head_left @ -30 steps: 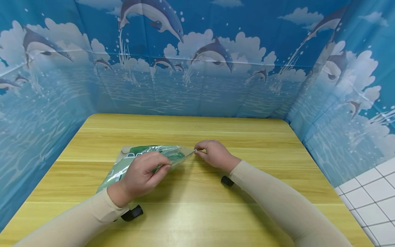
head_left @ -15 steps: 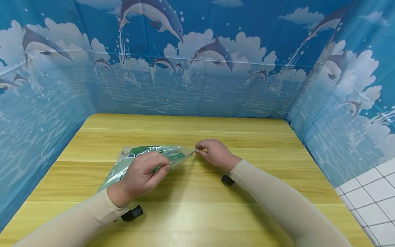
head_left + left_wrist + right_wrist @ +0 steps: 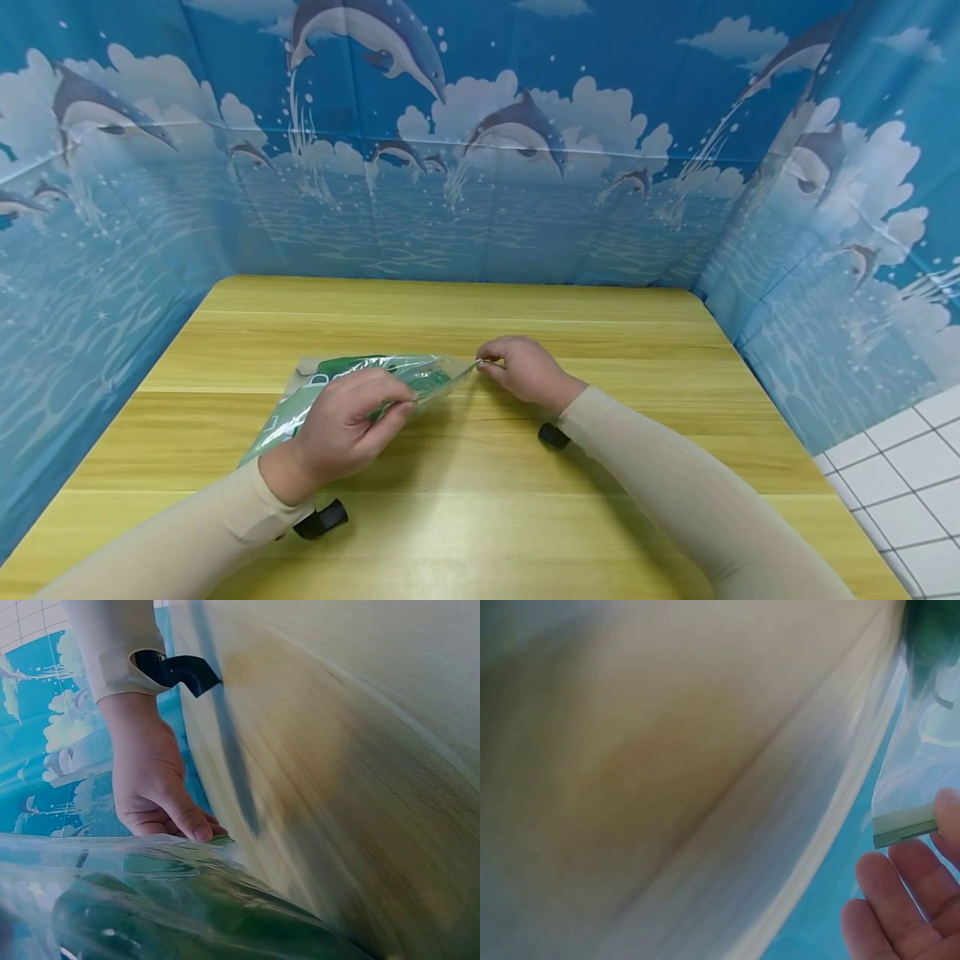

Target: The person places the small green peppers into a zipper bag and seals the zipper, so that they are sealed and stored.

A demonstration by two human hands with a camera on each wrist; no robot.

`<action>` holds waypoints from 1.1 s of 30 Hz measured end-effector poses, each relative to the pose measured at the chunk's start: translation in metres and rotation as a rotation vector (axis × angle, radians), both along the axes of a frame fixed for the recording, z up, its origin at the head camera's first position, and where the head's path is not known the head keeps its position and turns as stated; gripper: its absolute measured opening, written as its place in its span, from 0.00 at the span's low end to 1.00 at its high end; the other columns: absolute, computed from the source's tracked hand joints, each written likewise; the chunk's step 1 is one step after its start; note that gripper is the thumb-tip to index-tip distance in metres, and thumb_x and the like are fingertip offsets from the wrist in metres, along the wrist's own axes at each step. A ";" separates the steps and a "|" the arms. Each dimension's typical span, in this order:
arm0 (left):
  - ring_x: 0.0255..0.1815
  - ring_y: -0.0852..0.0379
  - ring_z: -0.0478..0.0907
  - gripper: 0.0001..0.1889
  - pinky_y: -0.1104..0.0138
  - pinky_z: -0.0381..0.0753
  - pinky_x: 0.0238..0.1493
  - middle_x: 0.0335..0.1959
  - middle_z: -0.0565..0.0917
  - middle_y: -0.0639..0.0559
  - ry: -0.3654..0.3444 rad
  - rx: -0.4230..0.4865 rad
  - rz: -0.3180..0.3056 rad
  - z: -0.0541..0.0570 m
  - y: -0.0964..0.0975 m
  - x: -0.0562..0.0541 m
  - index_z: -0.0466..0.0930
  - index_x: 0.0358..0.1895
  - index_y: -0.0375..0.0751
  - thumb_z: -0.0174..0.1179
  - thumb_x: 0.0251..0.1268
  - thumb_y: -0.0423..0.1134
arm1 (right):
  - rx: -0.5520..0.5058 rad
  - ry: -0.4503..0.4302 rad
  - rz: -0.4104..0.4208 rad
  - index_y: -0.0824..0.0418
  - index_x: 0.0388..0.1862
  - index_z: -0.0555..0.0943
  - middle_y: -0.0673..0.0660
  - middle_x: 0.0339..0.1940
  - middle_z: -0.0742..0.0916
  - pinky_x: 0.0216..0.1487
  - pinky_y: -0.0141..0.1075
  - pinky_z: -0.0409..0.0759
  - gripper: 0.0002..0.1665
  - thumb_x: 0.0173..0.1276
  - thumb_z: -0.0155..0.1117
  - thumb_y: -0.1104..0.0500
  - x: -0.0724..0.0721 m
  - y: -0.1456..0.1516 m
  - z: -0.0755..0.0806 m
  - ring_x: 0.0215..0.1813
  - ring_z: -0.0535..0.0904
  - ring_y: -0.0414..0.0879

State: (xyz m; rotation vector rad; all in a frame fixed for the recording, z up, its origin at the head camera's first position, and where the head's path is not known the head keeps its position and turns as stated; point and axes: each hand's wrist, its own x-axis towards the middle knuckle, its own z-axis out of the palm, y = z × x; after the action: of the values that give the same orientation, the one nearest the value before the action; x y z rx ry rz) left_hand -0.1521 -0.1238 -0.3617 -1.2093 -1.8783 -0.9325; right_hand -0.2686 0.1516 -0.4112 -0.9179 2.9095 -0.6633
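Observation:
A clear plastic zip bag (image 3: pixel 288 407) with green contents and white markings lies on the left half of the wooden table, its right end lifted. My left hand (image 3: pixel 348 421) pinches the bag's near edge between thumb and fingers. At the bag's right corner, my right hand (image 3: pixel 525 371) pinches the tip of the edge. In the right wrist view a green closure strip (image 3: pixel 904 825) ends between the thumb and fingers of that hand. The left wrist view shows the bag (image 3: pixel 172 900) in front, with the right hand (image 3: pixel 161 787) behind it.
The yellow wooden table (image 3: pixel 480 533) has a blue dolphin-print curtain (image 3: pixel 480 217) along its back and sides. White floor tiles (image 3: pixel 915 475) show at the right. Black wrist cameras sit under both wrists, the left one (image 3: pixel 321 518) low over the tabletop.
My right hand has shifted slightly to the right and away from me, still pinching the bag's corner. The left hand has stayed in place.

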 end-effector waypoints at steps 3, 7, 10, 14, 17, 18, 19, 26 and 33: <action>0.27 0.63 0.73 0.16 0.69 0.75 0.34 0.27 0.81 0.58 0.021 0.011 -0.006 0.000 0.001 0.000 0.85 0.37 0.42 0.53 0.84 0.43 | 0.001 0.002 -0.002 0.53 0.54 0.89 0.51 0.53 0.92 0.59 0.46 0.86 0.11 0.79 0.66 0.54 -0.001 0.000 0.000 0.56 0.88 0.47; 0.27 0.63 0.72 0.15 0.69 0.75 0.33 0.27 0.80 0.58 0.021 0.017 -0.011 0.001 0.001 0.000 0.85 0.37 0.42 0.53 0.84 0.43 | -0.003 0.001 -0.005 0.53 0.54 0.89 0.51 0.53 0.92 0.60 0.46 0.86 0.12 0.78 0.66 0.54 -0.002 0.001 0.000 0.56 0.88 0.47; 0.27 0.63 0.73 0.14 0.69 0.75 0.33 0.26 0.81 0.57 0.011 0.012 -0.012 0.001 0.001 0.000 0.85 0.38 0.42 0.53 0.84 0.42 | -0.003 -0.004 -0.007 0.53 0.55 0.89 0.52 0.53 0.92 0.60 0.46 0.85 0.12 0.78 0.66 0.54 -0.003 0.001 -0.001 0.56 0.88 0.47; 0.27 0.62 0.74 0.14 0.68 0.77 0.34 0.26 0.81 0.56 0.010 0.008 -0.018 0.000 0.000 0.000 0.85 0.38 0.42 0.53 0.84 0.41 | 0.003 -0.011 -0.009 0.54 0.55 0.89 0.52 0.53 0.92 0.59 0.46 0.86 0.12 0.79 0.66 0.54 -0.004 0.002 -0.001 0.56 0.88 0.47; 0.27 0.62 0.74 0.14 0.68 0.77 0.34 0.26 0.81 0.56 0.015 0.009 -0.022 0.000 0.000 0.000 0.85 0.38 0.41 0.53 0.84 0.41 | 0.003 -0.014 -0.011 0.54 0.55 0.89 0.52 0.53 0.92 0.59 0.46 0.86 0.13 0.78 0.66 0.54 -0.005 0.002 -0.001 0.56 0.89 0.47; 0.27 0.62 0.73 0.14 0.68 0.77 0.34 0.26 0.81 0.56 0.016 0.010 -0.022 0.000 0.000 0.000 0.85 0.38 0.41 0.53 0.84 0.41 | 0.002 -0.015 -0.012 0.54 0.55 0.89 0.52 0.53 0.92 0.59 0.46 0.86 0.13 0.78 0.66 0.54 -0.005 0.003 -0.001 0.56 0.89 0.47; 0.27 0.62 0.73 0.14 0.68 0.77 0.34 0.26 0.81 0.56 0.016 0.010 -0.022 0.000 0.001 0.000 0.85 0.38 0.41 0.53 0.84 0.41 | 0.002 -0.015 -0.011 0.54 0.55 0.89 0.52 0.53 0.92 0.59 0.45 0.86 0.13 0.78 0.66 0.54 -0.005 0.003 -0.001 0.56 0.89 0.47; 0.26 0.63 0.73 0.14 0.69 0.75 0.33 0.26 0.81 0.57 0.023 0.022 -0.029 0.000 0.002 0.001 0.85 0.39 0.42 0.54 0.84 0.42 | 0.008 -0.011 -0.009 0.53 0.55 0.90 0.52 0.53 0.92 0.59 0.45 0.86 0.12 0.78 0.66 0.54 -0.006 0.004 0.000 0.56 0.88 0.47; 0.26 0.63 0.73 0.14 0.69 0.76 0.33 0.26 0.81 0.57 0.028 0.033 -0.042 0.000 0.003 0.001 0.85 0.38 0.41 0.54 0.83 0.41 | 0.002 -0.004 -0.006 0.53 0.55 0.90 0.52 0.53 0.92 0.59 0.45 0.86 0.12 0.78 0.66 0.53 -0.007 0.005 -0.001 0.56 0.88 0.46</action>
State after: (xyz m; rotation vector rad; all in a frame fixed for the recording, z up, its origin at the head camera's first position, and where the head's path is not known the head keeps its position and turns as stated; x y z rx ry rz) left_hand -0.1508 -0.1213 -0.3615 -1.2401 -1.8152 -0.9604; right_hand -0.2760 0.1563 -0.4123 -0.9067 2.9096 -0.6618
